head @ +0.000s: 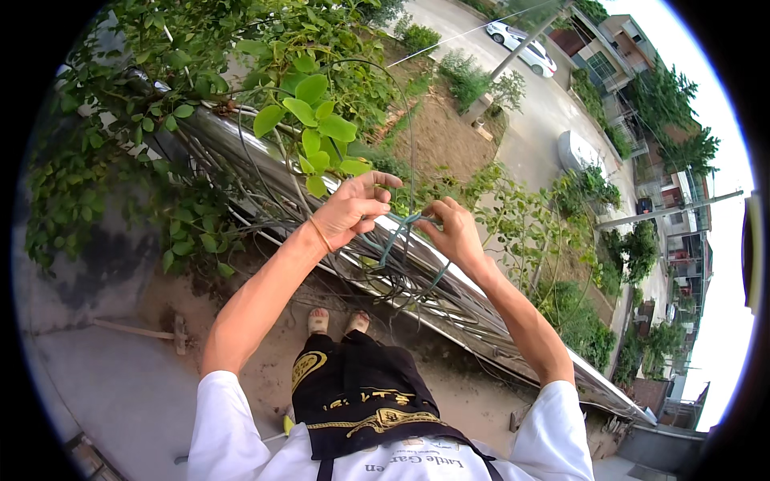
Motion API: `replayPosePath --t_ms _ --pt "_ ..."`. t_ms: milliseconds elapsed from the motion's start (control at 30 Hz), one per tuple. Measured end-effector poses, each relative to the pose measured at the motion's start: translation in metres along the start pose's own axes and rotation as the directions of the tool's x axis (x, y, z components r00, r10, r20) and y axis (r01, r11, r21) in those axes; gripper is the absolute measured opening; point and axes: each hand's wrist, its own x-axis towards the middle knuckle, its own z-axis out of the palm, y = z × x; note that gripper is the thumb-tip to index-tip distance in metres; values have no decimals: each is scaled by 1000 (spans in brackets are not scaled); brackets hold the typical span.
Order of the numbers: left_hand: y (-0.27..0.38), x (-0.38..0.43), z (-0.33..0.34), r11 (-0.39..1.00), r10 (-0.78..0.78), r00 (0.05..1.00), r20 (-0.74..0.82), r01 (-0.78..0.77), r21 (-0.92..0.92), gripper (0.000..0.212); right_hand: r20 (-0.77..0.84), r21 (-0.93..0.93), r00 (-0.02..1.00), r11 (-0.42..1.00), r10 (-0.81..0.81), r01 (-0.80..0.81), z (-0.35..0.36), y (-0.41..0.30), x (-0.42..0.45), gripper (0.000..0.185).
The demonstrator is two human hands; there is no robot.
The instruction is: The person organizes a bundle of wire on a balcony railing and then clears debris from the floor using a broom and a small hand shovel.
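Note:
A green cord [390,243] is looped around a bundle of thin dark stems or wires [397,270] lying along a shiny metal railing [481,294]. My left hand [355,210] pinches one end of the cord between thumb and finger, with the index finger stretched out above it. On the other side of the crossing, my right hand [450,227] grips the cord with its fingertips. Where the strands cross between my hands, they form a loop or knot; which cannot be told. Bright green leaves [316,123] on a climbing plant stand just beyond my left hand.
Dense leafy vines [198,234] hang over the railing at the left. A wooden-handled tool [135,329] lies on the floor at lower left. Beyond the railing are bushes, a utility pole [523,45] and a white car [522,47] on a road.

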Motion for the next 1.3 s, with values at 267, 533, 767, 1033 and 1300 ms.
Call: replayPosePath --t_ms 267,533,767,1033,1300 --pt "-21 -45 45 984 -46 985 -167 73 164 31 387 -102 898 958 -211 269 -8 65 31 35" --pt "-54 -109 38 954 133 923 -361 -20 300 38 401 83 916 996 0 -37 27 89 20 38" --pt "-54 -128 24 552 -63 971 -230 225 803 21 404 906 891 47 208 -421 29 33 10 40" --pt "-50 -141 32 445 27 994 -105 82 892 23 667 727 653 -503 359 -467 61 53 44 40" --pt "52 -43 83 94 342 926 162 -205 974 32 139 485 959 861 -247 152 31 18 13 43"
